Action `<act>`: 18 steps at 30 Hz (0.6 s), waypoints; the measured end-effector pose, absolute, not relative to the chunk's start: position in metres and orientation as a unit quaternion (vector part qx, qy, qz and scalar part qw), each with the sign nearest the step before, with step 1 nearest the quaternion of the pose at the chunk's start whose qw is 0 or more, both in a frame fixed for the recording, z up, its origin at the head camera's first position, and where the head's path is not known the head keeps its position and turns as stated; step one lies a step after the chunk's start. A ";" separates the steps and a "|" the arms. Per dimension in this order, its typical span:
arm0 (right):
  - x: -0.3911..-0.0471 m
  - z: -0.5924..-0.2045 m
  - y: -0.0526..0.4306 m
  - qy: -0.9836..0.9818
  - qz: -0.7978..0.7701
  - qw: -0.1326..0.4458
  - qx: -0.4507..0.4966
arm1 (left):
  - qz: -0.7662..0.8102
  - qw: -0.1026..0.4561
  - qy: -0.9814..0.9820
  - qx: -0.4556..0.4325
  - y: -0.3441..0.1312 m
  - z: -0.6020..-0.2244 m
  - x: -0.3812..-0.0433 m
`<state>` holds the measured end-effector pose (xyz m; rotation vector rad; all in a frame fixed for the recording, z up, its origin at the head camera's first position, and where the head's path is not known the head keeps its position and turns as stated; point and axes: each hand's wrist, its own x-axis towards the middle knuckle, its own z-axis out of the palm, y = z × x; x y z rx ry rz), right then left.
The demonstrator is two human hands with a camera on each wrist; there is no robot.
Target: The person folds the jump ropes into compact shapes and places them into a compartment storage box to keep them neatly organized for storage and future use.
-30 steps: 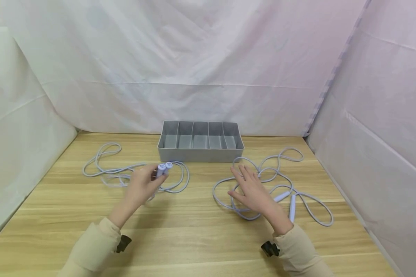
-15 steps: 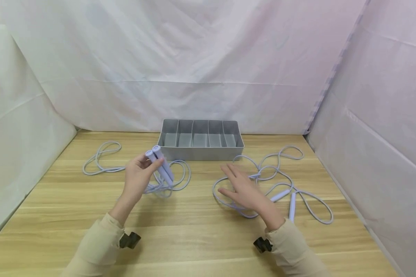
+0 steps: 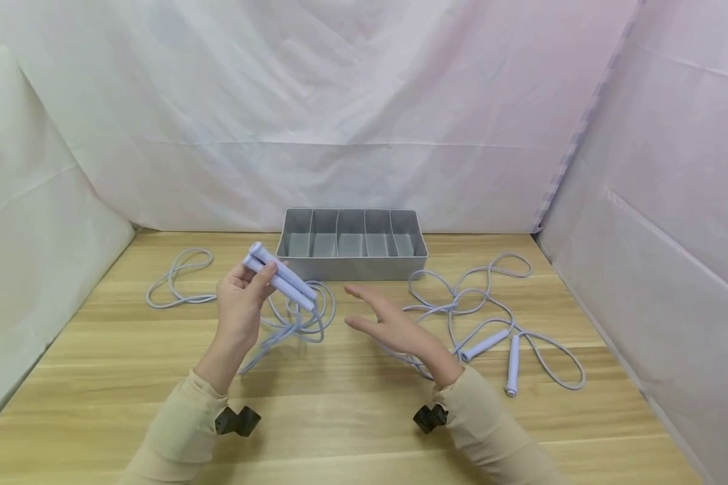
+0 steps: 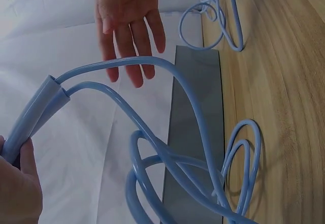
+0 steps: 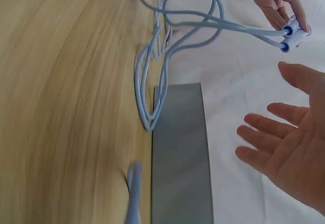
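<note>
Wears loose beige long sleeves (image 3: 176,426), creased and gathered at the cuffs (image 3: 207,393), plus blocky black wrist cameras (image 3: 238,422)

Periwinkle-blue handles (image 3: 286,273) at eight o'clock in the head view, the same blue on the jump rope (image 3: 485,345) at four; plain grey tray (image 3: 352,269) at the hub; yellow-brown table (image 3: 340,404) at six, streaked with darker grain; white cloth (image 3: 340,81) at twelve, tinged pink towards one; pale blue-grey checked strip (image 3: 593,111) at two; beige sleeves (image 3: 176,424) at eight and five
</note>
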<state>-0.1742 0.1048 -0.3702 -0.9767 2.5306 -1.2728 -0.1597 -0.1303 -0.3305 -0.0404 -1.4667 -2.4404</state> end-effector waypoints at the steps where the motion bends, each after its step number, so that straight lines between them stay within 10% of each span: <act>1: -0.175 -0.371 0.101 0.826 -0.454 0.090 -0.323 | -0.852 0.145 -0.503 -0.011 -0.130 -0.330 -0.159; 10: -0.178 -0.383 0.065 0.645 -0.680 0.231 -0.261 | -0.888 0.120 -0.444 0.022 -0.130 -0.334 -0.162; 18: -0.178 -0.398 0.049 0.602 -0.721 0.243 -0.243 | -0.896 0.107 -0.427 0.063 -0.133 -0.339 -0.162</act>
